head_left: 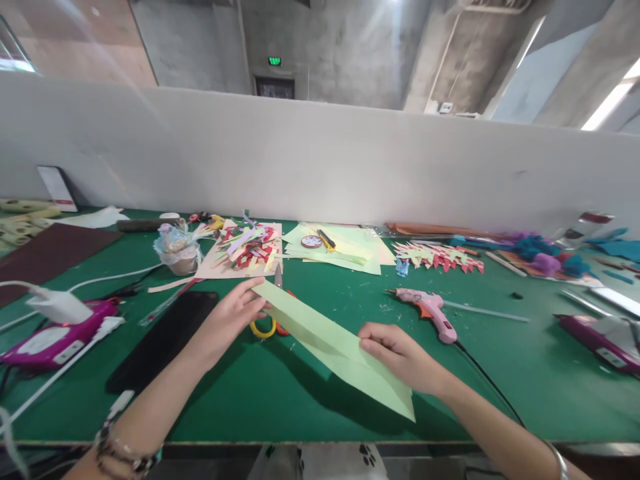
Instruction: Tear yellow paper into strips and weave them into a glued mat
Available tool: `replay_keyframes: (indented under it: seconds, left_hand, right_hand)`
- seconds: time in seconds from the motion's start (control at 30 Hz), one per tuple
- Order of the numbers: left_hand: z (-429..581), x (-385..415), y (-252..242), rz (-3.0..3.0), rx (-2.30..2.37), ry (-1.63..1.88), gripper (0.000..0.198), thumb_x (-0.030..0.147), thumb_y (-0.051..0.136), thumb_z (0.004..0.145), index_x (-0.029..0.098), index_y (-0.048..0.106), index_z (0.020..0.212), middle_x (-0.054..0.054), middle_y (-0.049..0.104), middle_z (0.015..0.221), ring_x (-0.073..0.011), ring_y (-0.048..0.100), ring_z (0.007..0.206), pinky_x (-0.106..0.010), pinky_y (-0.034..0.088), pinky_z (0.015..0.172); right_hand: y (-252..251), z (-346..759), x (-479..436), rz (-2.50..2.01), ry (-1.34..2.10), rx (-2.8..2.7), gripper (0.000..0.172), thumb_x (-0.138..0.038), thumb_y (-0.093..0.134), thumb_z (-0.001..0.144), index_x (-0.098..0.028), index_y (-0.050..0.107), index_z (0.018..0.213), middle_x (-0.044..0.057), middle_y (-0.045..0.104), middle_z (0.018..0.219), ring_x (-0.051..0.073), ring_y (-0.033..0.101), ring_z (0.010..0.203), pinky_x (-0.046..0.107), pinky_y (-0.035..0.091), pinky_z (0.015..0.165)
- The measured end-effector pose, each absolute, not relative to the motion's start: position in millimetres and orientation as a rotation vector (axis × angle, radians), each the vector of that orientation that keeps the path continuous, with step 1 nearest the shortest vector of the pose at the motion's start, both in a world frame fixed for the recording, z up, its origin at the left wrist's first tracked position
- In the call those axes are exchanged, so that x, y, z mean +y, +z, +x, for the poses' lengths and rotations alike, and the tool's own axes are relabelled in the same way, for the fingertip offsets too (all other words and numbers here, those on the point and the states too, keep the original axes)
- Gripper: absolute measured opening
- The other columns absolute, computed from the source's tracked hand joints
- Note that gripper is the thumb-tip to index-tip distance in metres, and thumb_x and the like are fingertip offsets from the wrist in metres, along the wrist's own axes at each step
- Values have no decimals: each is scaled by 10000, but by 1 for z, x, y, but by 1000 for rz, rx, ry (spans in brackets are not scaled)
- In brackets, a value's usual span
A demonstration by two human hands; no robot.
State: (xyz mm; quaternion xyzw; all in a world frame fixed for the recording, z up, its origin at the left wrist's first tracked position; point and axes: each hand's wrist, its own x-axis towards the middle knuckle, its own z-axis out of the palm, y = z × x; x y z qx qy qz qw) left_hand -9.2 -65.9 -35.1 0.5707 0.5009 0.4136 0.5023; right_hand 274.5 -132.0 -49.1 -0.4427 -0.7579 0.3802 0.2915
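A folded sheet of light green paper [325, 337] is held slanting above the green table, its near end lower at the right. My left hand [243, 305] grips its upper left end between thumb and fingers. Partway along the upper edge, my right hand [397, 353] pinches it in a closed grip. Under the paper's left end lie scissors [263, 328] with yellow and red handles, partly hidden by the sheet. A pink glue gun [427, 310] with a glue stick in it rests right of the paper.
A black tablet-like slab [163, 340] and purple power strips [65, 333] lie left. Behind are cut paper scraps [250, 243], stacked green sheets [350, 250] with a cutter [327, 240], and pointed paper strips [440, 257]. A white partition [320, 160] closes off the back.
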Motion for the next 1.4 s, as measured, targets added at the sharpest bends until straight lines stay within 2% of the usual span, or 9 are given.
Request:
replay_keyframes:
  seconds: [0.1,0.2,0.3,0.47,0.6,0.8,0.97,1.2,1.4]
  left_hand:
    - [-3,-58,-31,1313,1227,1174,573,469,676,637,202,506,1115,-58,648,973,-223,605,941,-288,492,775]
    - [4,-53,-23,1349,1241,1272,546,435,670,628,194,493,1085,-44,643,915,-197,623,838,-280,497,729]
    - [15,-56,-11,1630,1324,1303,540,374,617,674,202,441,1154,-26,621,880,-169,619,729,-264,483,648]
    - [44,-68,14,2154,1456,1128,547,281,501,754,186,356,1273,70,488,565,-110,474,479,-230,393,533]
    - [58,-66,27,2327,1564,1015,538,266,464,763,194,351,1284,52,550,617,-123,487,534,-234,371,551]
    - [68,-55,29,2382,1698,935,524,258,455,774,217,359,1288,29,616,682,-154,546,579,-243,339,538]
    - [82,-44,34,2490,1829,911,461,256,428,805,219,419,1265,-15,651,720,-194,574,623,-261,333,552]
    - [74,-4,33,2346,1666,1222,354,437,426,824,194,580,1030,-62,644,944,-196,587,840,-260,412,676]
    - [67,31,12,2245,1269,899,257,356,498,772,164,656,842,-52,678,883,-189,602,834,-268,436,745]
  right_hand:
    - [-55,272,-131,-1175,1097,-2007,306,-399,354,900,-185,443,701,-31,369,639,96,344,596,223,299,560]
    - [-53,264,-128,-1200,1130,-2000,213,-372,364,889,-193,453,815,-31,399,671,100,363,608,225,324,568]
    - [-38,250,-124,-1333,852,-1999,178,-353,466,822,-201,393,881,-19,434,750,106,382,623,234,341,568]
    - [-7,218,-107,-1328,315,-2226,288,-428,511,764,-197,376,871,18,498,817,110,397,598,233,290,525]
    - [5,201,-88,-1473,98,-2292,188,-343,408,813,-180,411,907,19,545,699,113,433,510,227,210,475]
    - [13,192,-73,-1630,-112,-2280,314,-443,412,802,-160,465,926,50,587,629,177,524,512,243,204,468]
    - [12,194,-57,-1638,6,-2133,313,-387,392,812,-138,475,982,70,600,672,167,505,526,249,240,496]
    - [14,208,-18,-1329,716,-1746,154,-245,345,760,-172,480,780,-3,509,702,125,459,641,233,330,572]
    - [-4,209,-4,-1293,1075,-1518,207,-315,334,809,-182,467,723,-7,493,650,122,491,597,236,369,539]
